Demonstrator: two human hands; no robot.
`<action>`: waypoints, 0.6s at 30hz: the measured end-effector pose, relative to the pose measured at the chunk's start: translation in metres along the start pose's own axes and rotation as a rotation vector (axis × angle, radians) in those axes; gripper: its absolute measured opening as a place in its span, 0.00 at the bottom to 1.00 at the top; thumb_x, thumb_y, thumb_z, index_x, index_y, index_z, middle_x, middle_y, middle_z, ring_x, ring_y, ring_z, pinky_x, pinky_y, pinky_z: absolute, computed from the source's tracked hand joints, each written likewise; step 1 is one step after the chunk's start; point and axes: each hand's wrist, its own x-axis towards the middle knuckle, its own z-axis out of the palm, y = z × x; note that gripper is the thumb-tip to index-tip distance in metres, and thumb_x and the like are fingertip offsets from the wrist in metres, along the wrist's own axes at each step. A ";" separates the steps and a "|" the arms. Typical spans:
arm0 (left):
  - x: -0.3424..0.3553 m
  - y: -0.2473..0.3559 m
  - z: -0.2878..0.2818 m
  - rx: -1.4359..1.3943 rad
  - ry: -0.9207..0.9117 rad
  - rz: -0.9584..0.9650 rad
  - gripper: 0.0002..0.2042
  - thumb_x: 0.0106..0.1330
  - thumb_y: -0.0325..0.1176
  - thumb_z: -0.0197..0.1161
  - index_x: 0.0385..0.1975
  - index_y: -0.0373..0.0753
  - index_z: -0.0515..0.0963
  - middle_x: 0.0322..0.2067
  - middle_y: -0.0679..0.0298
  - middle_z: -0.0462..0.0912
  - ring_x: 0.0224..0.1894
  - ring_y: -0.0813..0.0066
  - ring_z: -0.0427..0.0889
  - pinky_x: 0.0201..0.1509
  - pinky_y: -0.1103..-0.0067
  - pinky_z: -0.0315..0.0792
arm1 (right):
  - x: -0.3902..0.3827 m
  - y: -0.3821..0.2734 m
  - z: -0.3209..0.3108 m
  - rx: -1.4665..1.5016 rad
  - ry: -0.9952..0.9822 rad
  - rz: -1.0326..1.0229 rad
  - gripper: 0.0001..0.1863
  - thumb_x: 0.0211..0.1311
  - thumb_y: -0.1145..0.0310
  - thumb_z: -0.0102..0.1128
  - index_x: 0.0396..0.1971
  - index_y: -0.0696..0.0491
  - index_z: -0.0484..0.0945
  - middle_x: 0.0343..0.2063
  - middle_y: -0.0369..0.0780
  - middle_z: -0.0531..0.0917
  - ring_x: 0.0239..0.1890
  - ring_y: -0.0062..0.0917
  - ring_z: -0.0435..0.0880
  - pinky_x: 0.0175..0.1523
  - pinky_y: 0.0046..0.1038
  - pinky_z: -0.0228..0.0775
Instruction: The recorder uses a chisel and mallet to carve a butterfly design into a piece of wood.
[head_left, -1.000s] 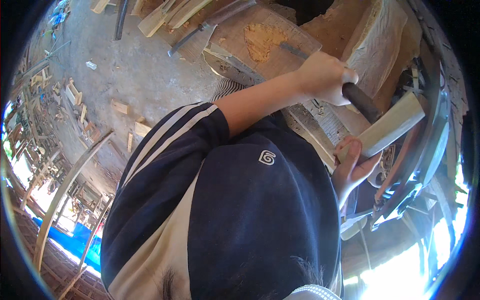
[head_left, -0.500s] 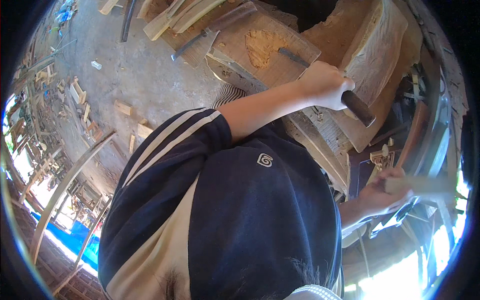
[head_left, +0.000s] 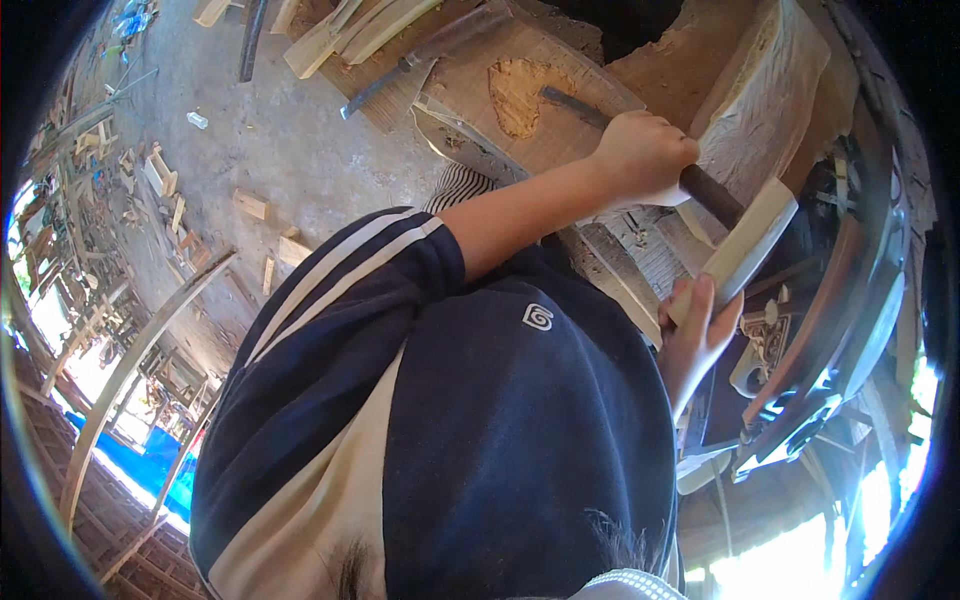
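My left hand (head_left: 645, 158) is wrapped round a chisel (head_left: 712, 194) with a dark handle. Its metal blade points up and left, the tip at the edge of a carved hollow (head_left: 515, 100) in a wooden board (head_left: 460, 85). In my right hand (head_left: 702, 325) is a pale wooden mallet or block (head_left: 738, 250), fingers closed about its lower end. The upper part of that block meets the butt of the chisel handle. A second chisel (head_left: 425, 58) with a dark handle lies on the board's left corner.
A large rough-hewn piece of wood (head_left: 765, 110) stands right of the board. Timber offcuts (head_left: 380, 25) lie at the top left. Small wood blocks (head_left: 252, 204) are scattered on the grey concrete floor (head_left: 290, 140). Curved boards (head_left: 810, 310) lean at the right.
The right hand has swung the wooden block from far right, blurred, in to the chisel's butt. My left hand and the chisel have shifted slightly up and left.
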 end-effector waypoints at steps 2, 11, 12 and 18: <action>0.003 -0.006 -0.002 0.025 0.000 -0.020 0.11 0.37 0.41 0.70 0.19 0.46 0.78 0.20 0.64 0.81 0.28 0.62 0.83 0.32 0.68 0.76 | 0.003 0.001 -0.002 0.279 0.107 0.054 0.16 0.63 0.64 0.61 0.46 0.54 0.70 0.25 0.40 0.79 0.22 0.21 0.76 0.21 0.19 0.67; 0.022 0.021 -0.017 -0.100 0.005 0.095 0.11 0.41 0.43 0.68 0.21 0.48 0.77 0.18 0.65 0.80 0.26 0.62 0.83 0.29 0.68 0.74 | 0.026 -0.007 -0.087 0.389 0.338 -0.167 0.18 0.71 0.54 0.45 0.34 0.56 0.70 0.23 0.37 0.72 0.17 0.18 0.68 0.15 0.16 0.50; 0.024 0.021 -0.019 -0.099 -0.002 0.084 0.11 0.41 0.43 0.68 0.21 0.48 0.77 0.18 0.65 0.80 0.26 0.62 0.83 0.29 0.68 0.74 | 0.024 -0.008 -0.085 0.363 0.270 -0.204 0.17 0.71 0.55 0.45 0.34 0.56 0.70 0.23 0.37 0.72 0.16 0.17 0.68 0.15 0.15 0.49; 0.030 0.012 -0.022 -0.122 0.355 0.087 0.10 0.41 0.40 0.69 0.20 0.48 0.74 0.17 0.67 0.77 0.24 0.64 0.81 0.27 0.71 0.73 | 0.014 -0.033 -0.051 0.283 0.369 -0.182 0.18 0.71 0.54 0.46 0.37 0.56 0.69 0.23 0.38 0.72 0.16 0.16 0.69 0.14 0.15 0.49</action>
